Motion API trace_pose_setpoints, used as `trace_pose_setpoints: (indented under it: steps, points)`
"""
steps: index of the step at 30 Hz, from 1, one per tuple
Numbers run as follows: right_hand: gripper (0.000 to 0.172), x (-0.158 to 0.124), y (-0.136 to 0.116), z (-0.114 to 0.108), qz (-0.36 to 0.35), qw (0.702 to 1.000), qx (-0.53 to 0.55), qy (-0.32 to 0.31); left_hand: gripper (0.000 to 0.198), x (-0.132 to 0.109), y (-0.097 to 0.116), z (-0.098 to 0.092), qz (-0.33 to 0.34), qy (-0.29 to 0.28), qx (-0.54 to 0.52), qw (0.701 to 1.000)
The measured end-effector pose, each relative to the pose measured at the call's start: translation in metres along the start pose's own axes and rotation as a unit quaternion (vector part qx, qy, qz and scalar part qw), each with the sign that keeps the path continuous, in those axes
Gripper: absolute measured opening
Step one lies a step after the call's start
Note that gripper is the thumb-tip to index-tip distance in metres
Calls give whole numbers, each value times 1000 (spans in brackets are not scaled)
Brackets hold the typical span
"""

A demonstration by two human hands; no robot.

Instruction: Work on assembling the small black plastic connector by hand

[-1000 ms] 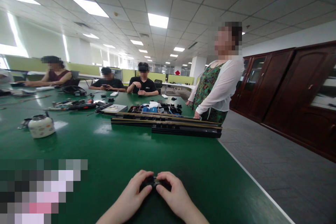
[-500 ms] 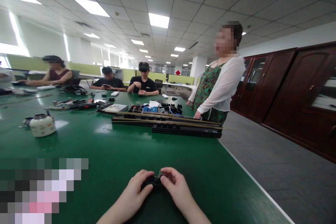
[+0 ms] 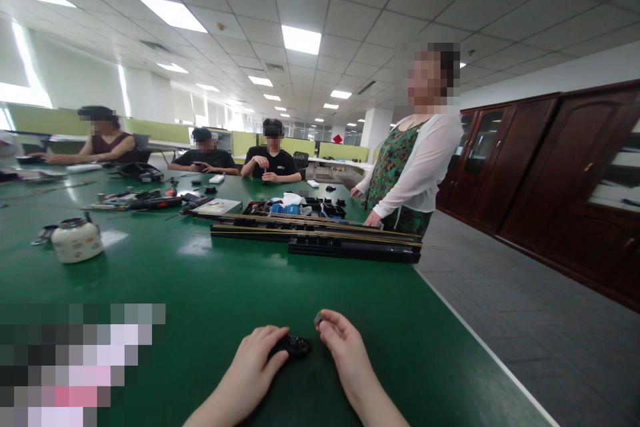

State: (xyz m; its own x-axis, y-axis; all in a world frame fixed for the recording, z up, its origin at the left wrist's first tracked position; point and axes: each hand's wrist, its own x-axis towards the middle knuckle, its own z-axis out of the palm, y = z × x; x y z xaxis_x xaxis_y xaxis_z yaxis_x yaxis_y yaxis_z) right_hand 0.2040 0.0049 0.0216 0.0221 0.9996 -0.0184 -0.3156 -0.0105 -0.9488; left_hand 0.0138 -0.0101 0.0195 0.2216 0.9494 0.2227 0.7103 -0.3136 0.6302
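Close to me on the green table point(image 3: 200, 320), my left hand point(image 3: 257, 363) grips a small black part point(image 3: 296, 345) between thumb and fingers. Small details show on the part's upper side, too fine to make out. To its right and slightly raised, my right hand point(image 3: 345, 350) pinches a small grey block-shaped piece point(image 3: 319, 320) at the fingertips. The grey piece is apart from the black part.
Long black rails point(image 3: 350, 250) with thin brass-coloured rods lie across the table ahead. A cream jar point(image 3: 77, 241) stands at left, with tools point(image 3: 145, 200) behind it. A person in a white cardigan point(image 3: 425, 153) stands at the table's right edge; several people sit opposite.
My right hand has moved up and to the right, away from the black part, with the grey piece in its fingertips. My left hand stays on the black part.
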Motion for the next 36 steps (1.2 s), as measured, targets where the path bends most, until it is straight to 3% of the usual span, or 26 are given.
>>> trace_pose_setpoints:
  steps: [11, 36]
  points:
    - [41, -1, -11, 0, 46, 992, 114, 40, 32, 0, 4, 0, -8, 2, -8, 1000]
    - [39, -2, -15, -3, 61, 987, 143, 49, 32, -2, 7, -2, -7, -4, -17, 1000]
